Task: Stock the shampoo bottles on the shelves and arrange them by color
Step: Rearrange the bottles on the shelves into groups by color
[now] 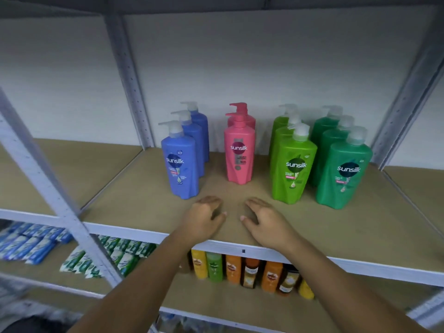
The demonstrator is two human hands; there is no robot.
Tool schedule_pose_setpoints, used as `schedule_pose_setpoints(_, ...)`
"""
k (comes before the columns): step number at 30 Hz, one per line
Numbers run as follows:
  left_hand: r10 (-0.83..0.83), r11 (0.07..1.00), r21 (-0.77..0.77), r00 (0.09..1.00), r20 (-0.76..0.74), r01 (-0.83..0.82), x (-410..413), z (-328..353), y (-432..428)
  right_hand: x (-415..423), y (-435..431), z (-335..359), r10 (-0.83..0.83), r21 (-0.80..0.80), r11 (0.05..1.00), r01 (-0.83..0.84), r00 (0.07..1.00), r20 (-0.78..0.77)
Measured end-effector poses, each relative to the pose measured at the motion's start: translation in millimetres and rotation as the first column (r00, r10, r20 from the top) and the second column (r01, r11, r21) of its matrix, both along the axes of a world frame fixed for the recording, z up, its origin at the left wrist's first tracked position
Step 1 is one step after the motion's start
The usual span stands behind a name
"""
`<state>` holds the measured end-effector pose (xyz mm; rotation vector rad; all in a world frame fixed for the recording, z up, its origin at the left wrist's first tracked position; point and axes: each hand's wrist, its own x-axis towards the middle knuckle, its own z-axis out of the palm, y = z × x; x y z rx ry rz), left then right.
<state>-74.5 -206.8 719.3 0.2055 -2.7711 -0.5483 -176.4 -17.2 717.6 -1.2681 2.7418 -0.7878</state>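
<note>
Four rows of pump shampoo bottles stand upright on the brown shelf, each row running front to back. From left to right they are three blue bottles, two pink bottles, three light green bottles and three dark green bottles. My left hand and my right hand hover side by side over the shelf's front part, just before the pink row. Both hands hold nothing, fingers curved and apart. Neither touches a bottle.
Grey metal uprights frame the shelf bay, and one diagonal post crosses at the left. On the shelf below stand yellow, green, orange and brown bottles. Blue packets and green packets lie at lower left.
</note>
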Motion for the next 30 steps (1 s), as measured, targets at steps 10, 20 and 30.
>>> schedule_pose_setpoints(10, -0.035, 0.999, -0.023, 0.998, -0.043, 0.034, 49, -1, -79, -18, -73, 3, -0.360, -0.301, 0.867, 0.396, 0.917, 0.169)
schedule_pose_setpoints(20, 0.096, 0.995, 0.032, 0.990, -0.107, -0.093, 39, -12, -148, -52, -123, 6, -0.516, -0.360, 0.696, 0.621, 0.782, 0.351)
schedule_pose_setpoints(30, 0.188, 0.975, 0.128, 0.980, -0.063, -0.179, 17, -9, -157, -62, -126, -2, -0.540, -0.367, 0.686, 0.629, 0.777, 0.322)
